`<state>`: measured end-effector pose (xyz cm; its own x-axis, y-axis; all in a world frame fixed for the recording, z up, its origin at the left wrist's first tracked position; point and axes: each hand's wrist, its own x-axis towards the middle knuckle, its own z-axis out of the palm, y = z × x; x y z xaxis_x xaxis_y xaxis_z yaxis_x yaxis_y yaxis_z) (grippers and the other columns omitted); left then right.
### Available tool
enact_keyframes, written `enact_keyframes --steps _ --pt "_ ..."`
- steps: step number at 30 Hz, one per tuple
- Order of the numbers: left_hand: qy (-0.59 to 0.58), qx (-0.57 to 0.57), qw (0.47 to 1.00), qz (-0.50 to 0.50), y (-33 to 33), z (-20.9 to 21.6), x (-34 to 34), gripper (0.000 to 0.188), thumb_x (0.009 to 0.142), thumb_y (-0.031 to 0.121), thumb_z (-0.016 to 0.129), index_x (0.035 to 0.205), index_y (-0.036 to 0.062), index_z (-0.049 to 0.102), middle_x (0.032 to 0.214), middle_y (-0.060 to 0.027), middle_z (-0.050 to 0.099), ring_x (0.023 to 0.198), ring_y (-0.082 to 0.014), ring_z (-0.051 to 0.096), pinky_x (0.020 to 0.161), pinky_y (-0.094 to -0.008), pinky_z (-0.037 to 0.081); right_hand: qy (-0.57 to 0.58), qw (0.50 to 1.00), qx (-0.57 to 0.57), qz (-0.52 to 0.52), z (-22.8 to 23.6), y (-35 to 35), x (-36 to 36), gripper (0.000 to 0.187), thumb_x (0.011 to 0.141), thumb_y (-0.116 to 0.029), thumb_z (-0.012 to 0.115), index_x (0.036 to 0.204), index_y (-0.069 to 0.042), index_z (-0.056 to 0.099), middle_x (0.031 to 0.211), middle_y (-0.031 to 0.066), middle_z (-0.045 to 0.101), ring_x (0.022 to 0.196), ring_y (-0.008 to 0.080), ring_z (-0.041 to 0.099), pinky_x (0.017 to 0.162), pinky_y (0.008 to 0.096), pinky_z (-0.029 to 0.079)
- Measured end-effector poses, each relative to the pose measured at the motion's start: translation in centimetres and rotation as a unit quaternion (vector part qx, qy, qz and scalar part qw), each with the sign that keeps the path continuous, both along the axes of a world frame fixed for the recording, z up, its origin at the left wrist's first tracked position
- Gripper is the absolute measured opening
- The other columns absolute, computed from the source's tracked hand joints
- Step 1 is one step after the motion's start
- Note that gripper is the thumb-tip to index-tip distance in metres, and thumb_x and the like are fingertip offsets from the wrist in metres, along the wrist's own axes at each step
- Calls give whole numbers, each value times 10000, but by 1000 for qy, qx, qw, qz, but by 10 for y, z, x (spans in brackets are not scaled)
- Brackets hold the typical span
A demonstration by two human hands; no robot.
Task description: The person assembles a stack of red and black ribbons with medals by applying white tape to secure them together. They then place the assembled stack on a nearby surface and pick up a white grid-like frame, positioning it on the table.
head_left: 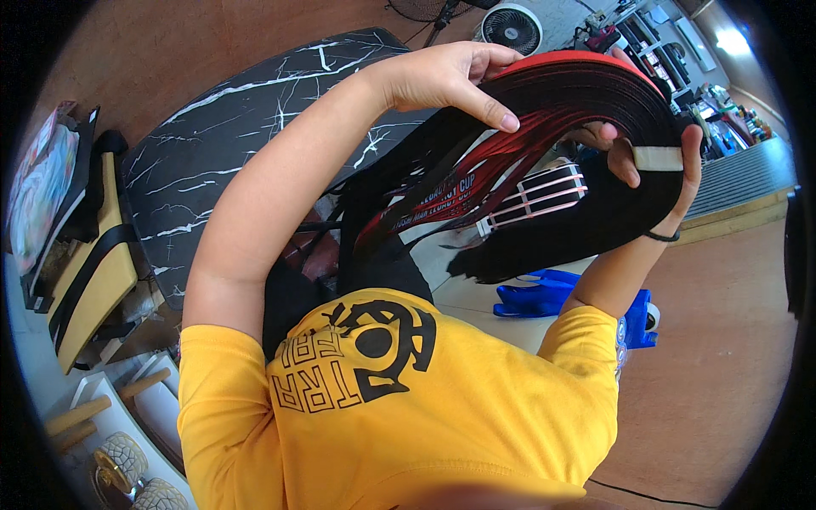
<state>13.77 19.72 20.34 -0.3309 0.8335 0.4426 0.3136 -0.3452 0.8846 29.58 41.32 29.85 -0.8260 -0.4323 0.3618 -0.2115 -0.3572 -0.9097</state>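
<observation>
Some right-hand fingers are hidden and the layers too tight for us to count as the left hand and right hand grip one bundle of black-and-red ribbons, upper right, below two fans.

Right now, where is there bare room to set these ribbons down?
The dark table looks bare between your left arm and its far edge. It's crowded past the table's left side, with a plastic bag and wooden piece. What lies behind the ribbons is partly hidden.
</observation>
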Motion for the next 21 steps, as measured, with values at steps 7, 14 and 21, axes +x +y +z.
enact_keyframes --steps 7,14,21 --pt "81 -35 995 45 -8 -8 -1 717 707 163 715 1380 28 510 1202 -146 651 1125 -261 630 1071 -373 444 -20 998 31 -47 -9 11 5 891 975 -493 507 1546 53 96 1243 407 552 571 223 649 540 221 529" --pt "269 49 942 194 6 -41 17 834 707 77 683 1474 121 358 1253 -197 609 1170 -342 607 1051 -399 462 -29 993 13 -112 -13 3 17 893 972 -489 512 1541 60 99 1233 402 553 555 195 609 505 213 480" --pt "133 -25 950 280 3 -148 21 787 685 41 724 1420 144 462 1280 -180 624 1152 -346 620 991 -422 484 43 985 -58 -155 -12 9 51 844 972 -565 463 1458 85 231 1234 389 551 520 132 508 488 222 366"
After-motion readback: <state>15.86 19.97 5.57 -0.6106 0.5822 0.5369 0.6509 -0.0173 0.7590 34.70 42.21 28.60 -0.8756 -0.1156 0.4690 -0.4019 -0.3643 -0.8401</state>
